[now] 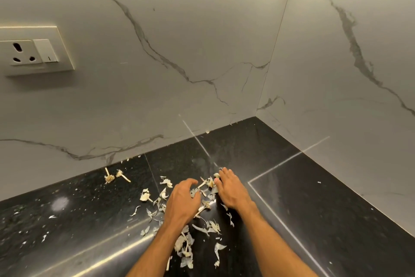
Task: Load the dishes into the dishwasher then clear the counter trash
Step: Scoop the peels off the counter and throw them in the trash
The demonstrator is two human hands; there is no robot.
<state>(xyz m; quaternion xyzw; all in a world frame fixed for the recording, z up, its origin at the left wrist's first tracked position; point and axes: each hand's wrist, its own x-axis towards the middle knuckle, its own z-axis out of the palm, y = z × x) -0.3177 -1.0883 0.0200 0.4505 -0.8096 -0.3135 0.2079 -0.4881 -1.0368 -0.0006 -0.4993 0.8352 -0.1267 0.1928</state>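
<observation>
Pale garlic skins and stems (203,229) lie scattered over the black counter (314,220). My left hand (183,201) hovers over the middle of the pile with its fingers curled down onto some skins. My right hand (231,189) lies flat with straight fingers, its edge against the skins on the pile's right side. Two garlic stem ends (115,176) lie apart at the back left near the wall. More skins (186,249) lie under my left forearm.
White marble walls (179,52) meet in a corner at the back right of the counter. A wall socket with a switch (31,52) sits on the left wall. Small crumbs dot the counter's left part (51,217).
</observation>
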